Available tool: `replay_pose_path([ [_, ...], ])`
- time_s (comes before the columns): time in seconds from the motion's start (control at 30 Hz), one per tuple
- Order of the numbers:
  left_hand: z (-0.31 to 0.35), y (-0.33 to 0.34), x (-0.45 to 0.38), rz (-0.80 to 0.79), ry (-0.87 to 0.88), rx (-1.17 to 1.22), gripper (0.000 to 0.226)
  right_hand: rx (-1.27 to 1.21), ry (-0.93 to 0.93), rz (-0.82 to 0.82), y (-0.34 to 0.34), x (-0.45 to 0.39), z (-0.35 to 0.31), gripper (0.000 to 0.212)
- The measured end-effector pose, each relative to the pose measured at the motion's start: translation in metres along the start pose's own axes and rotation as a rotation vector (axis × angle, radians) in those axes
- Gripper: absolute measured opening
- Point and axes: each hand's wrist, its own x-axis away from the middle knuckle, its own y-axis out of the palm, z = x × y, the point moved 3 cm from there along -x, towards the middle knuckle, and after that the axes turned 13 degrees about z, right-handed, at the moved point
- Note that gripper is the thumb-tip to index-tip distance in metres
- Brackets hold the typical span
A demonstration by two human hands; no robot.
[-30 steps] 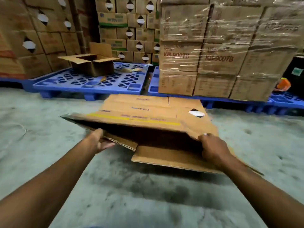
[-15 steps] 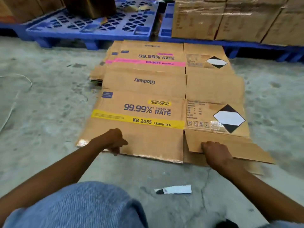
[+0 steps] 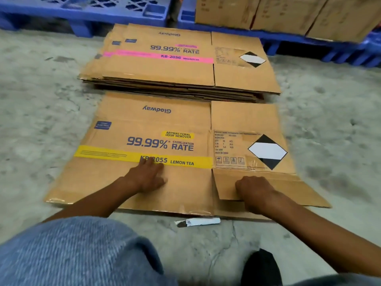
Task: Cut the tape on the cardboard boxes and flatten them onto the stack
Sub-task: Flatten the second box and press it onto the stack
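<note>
A flattened cardboard box (image 3: 144,120) with a yellow "LEMON TEA" band lies on the concrete floor right in front of me. Its far edge meets the stack of flattened boxes (image 3: 165,69), whose top sheet carries a pink band. My left hand (image 3: 147,176) rests palm down on the box just below the yellow band, fingers spread. My right hand (image 3: 254,190) presses on the right-hand flap (image 3: 292,188) with its fingers curled under. I cannot see whether they hook the flap's edge.
A torn white scrap (image 3: 198,222) lies on the floor just before the box. Blue plastic pallets (image 3: 86,19) run along the back, the right one loaded with cartons (image 3: 288,11). My knee in blue denim (image 3: 78,252) and a black shoe (image 3: 261,267) fill the foreground.
The box went from held up in both hands to lying flat on the floor. I have crouched closer, and my left hand has slid from the near edge up towards the yellow band.
</note>
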Motion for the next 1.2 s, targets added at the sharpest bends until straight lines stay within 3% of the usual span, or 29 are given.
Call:
replay_pose_path([
  [0.13, 0.001, -0.009, -0.008, 0.134, 0.041, -0.069, 0.060, -0.220, 0.012, -0.130, 0.005, -0.017, 0.007, 0.069],
  [0.3, -0.002, -0.008, -0.031, 0.166, 0.049, -0.092, 0.069, -0.406, 0.084, 0.151, 0.001, -0.078, 0.022, 0.070],
  [0.4, -0.008, -0.005, -0.058, 0.242, 0.006, -0.058, 0.089, -0.408, 0.084, 0.211, 0.011, -0.117, 0.024, 0.082],
  [0.5, -0.020, 0.008, -0.070, 0.342, -0.032, -0.020, 0.086, -0.400, 0.037, 0.278, 0.036, -0.132, 0.013, 0.101],
  [0.63, -0.026, 0.028, -0.077, 0.436, -0.017, -0.057, 0.071, -0.402, 0.049, 0.388, 0.067, -0.148, 0.009, 0.085],
  [0.77, -0.027, 0.029, -0.078, 0.454, -0.013, -0.080, 0.070, -0.356, 0.045, 0.419, 0.072, -0.150, 0.008, 0.083],
  [0.97, -0.033, 0.024, -0.076, 0.370, 0.001, -0.058, 0.073, -0.415, 0.009, 0.396, 0.048, -0.154, 0.001, 0.099],
  [1.2, -0.144, -0.002, -0.060, 0.389, -0.302, -0.057, 0.089, -0.408, -0.265, 0.454, -0.012, -0.207, -0.091, 0.106],
])
